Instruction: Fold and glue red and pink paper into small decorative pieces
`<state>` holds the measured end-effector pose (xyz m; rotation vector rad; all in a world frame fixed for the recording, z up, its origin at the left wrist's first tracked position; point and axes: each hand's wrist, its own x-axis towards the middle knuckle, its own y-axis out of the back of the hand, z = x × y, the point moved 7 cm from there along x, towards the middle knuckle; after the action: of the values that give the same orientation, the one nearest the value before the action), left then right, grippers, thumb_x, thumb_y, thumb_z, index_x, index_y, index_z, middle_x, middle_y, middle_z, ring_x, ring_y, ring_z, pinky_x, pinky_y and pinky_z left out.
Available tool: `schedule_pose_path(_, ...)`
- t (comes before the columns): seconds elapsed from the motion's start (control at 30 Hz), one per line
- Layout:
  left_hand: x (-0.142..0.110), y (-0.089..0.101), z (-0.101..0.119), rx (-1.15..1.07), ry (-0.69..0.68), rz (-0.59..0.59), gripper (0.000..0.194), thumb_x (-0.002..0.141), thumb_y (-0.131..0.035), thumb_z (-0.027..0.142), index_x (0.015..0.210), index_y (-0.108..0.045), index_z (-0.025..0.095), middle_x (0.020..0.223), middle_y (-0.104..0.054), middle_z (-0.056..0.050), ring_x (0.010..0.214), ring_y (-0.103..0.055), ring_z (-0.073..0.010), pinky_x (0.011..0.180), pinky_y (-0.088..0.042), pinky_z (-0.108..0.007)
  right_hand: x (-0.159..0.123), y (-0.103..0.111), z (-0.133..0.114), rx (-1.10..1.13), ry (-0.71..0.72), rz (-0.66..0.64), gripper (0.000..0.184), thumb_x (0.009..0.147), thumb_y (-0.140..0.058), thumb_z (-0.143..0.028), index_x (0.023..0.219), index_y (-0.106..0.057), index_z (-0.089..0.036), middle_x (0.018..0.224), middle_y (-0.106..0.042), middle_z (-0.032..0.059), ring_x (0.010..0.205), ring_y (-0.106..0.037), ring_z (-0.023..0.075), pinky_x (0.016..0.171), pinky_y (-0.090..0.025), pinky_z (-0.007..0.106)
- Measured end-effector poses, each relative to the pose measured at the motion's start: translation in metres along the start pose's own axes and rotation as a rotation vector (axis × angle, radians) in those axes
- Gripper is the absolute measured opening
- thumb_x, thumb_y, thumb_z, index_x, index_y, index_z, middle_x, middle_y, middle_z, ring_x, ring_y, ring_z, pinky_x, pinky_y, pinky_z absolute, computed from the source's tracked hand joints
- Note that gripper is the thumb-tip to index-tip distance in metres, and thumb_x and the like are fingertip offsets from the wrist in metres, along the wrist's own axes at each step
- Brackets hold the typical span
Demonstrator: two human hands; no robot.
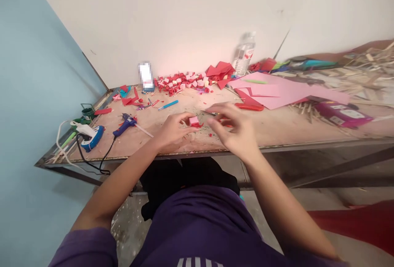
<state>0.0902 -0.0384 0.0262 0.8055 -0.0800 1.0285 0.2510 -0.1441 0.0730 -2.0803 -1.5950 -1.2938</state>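
A small pink and red folded-paper box (194,122) is gripped between the thumb and fingers of my left hand (174,129), just above the table near its front edge. My right hand (235,129), slightly blurred, hovers to the right of the box with thumb and forefinger apart. Nothing shows between those fingertips. Partly hidden under and behind the right hand lie what look like scissors (228,123) with orange handles. Little red paper scraps (210,135) lie on the table between the hands.
A blue glue gun (124,125) and a power strip (92,139) with cords lie left. Behind are a pile of small paper boxes (181,82), a lit phone (145,76) and a bottle (244,55). Pink paper sheets (283,90), a red cutter (249,107) and wood strips (363,74) occupy the right.
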Motion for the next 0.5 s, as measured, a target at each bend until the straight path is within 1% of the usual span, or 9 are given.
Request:
schedule_pose_path(0.03, 0.0, 0.0, -0.001, -0.004, -0.006, 0.005, 0.038, 0.082, -0.082, 0.039, 0.113, -0.074, 0.018, 0.097, -0.076, -0.005, 0.089, -0.068, -0.0202, 0.086, -0.052, -0.034, 0.004, -0.01, 0.016, 0.066, -0.092, -0.071, 0.023, 0.093, -0.072, -0.034, 0.11, -0.077, -0.019, 0.113, -0.074, 0.0097, 0.078, -0.07, 0.0171, 0.062, -0.055, 0.028)
schedule_pose_path(0.07, 0.0, 0.0, -0.001, -0.015, -0.009, 0.008, 0.039, 0.082, -0.082, 0.04, 0.113, -0.074, 0.018, 0.093, -0.076, -0.004, 0.086, -0.068, -0.0196, 0.084, -0.052, -0.034, 0.005, -0.021, 0.032, 0.152, -0.204, -0.158, 0.031, 0.09, -0.075, -0.037, 0.115, -0.077, -0.019, 0.123, -0.073, 0.0113, 0.087, -0.072, 0.0202, 0.064, -0.056, 0.028)
schedule_pose_path(0.1, -0.001, 0.0, -0.001, -0.032, -0.013, 0.012, 0.039, 0.082, -0.083, 0.04, 0.113, -0.073, 0.019, 0.09, -0.075, -0.003, 0.083, -0.068, -0.019, 0.083, -0.053, -0.033, 0.005, -0.029, 0.045, 0.219, -0.278, -0.205, 0.036, 0.088, -0.076, -0.037, 0.119, -0.077, -0.02, 0.125, -0.073, 0.012, 0.095, -0.073, 0.023, 0.069, -0.058, 0.03)
schedule_pose_path(0.13, -0.001, 0.0, -0.001, -0.054, -0.018, 0.018, 0.039, 0.081, -0.083, 0.039, 0.113, -0.072, 0.019, 0.088, -0.074, -0.002, 0.082, -0.068, -0.0185, 0.082, -0.053, -0.033, 0.005, -0.035, 0.056, 0.263, -0.329, -0.238, 0.039, 0.086, -0.077, -0.036, 0.122, -0.076, -0.019, 0.124, -0.074, 0.0122, 0.1, -0.073, 0.0247, 0.075, -0.058, 0.032)
schedule_pose_path(0.2, -0.002, 0.002, 0.001, -0.094, -0.033, 0.037, 0.038, 0.081, -0.084, 0.037, 0.112, -0.07, 0.02, 0.088, -0.075, -0.002, 0.083, -0.069, -0.0178, 0.084, -0.054, -0.033, 0.001, -0.041, 0.07, 0.336, -0.4, -0.251, 0.043, 0.082, -0.081, -0.035, 0.122, -0.077, -0.019, 0.118, -0.077, 0.0116, 0.1, -0.073, 0.0256, 0.079, -0.059, 0.034)
schedule_pose_path(0.33, -0.003, 0.002, 0.004, -0.085, -0.046, 0.038, 0.037, 0.081, -0.084, 0.038, 0.108, -0.066, 0.021, 0.091, -0.076, -0.002, 0.087, -0.072, -0.0184, 0.085, -0.054, -0.032, -0.006, -0.047, 0.075, 0.49, -0.466, -0.272, 0.042, 0.078, -0.085, -0.035, 0.117, -0.079, -0.018, 0.117, -0.077, 0.0112, 0.095, -0.074, 0.0245, 0.073, -0.059, 0.032)
schedule_pose_path(0.4, -0.004, 0.004, 0.008, -0.043, -0.063, 0.03, 0.039, 0.081, -0.085, 0.039, 0.11, -0.065, 0.022, 0.093, -0.077, -0.002, 0.089, -0.072, -0.0192, 0.086, -0.055, -0.033, -0.008, -0.046, 0.074, 0.54, -0.499, -0.245, 0.041, 0.075, -0.087, -0.035, 0.112, -0.08, -0.018, 0.117, -0.077, 0.0115, 0.091, -0.074, 0.0232, 0.069, -0.059, 0.03)
schedule_pose_path(0.43, -0.005, 0.007, 0.011, -0.011, -0.086, 0.05, 0.039, 0.081, -0.085, 0.04, 0.11, -0.066, 0.022, 0.094, -0.077, -0.002, 0.09, -0.072, -0.0195, 0.087, -0.055, -0.033, -0.009, -0.046, 0.075, 0.551, -0.519, -0.221, 0.041, 0.073, -0.088, -0.035, 0.11, -0.08, -0.017, 0.116, -0.077, 0.0116, 0.088, -0.074, 0.0223, 0.068, -0.059, 0.029)
schedule_pose_path(0.5, -0.011, 0.02, 0.02, 0.064, -0.151, 0.163, 0.034, 0.085, -0.081, 0.042, 0.109, -0.067, 0.022, 0.098, -0.075, -0.003, 0.094, -0.072, -0.0199, 0.09, -0.055, -0.035, -0.01, -0.043, 0.078, 0.555, -0.553, -0.162, 0.042, 0.07, -0.09, -0.034, 0.107, -0.079, -0.017, 0.115, -0.077, 0.0115, 0.084, -0.073, 0.0205, 0.066, -0.059, 0.028)
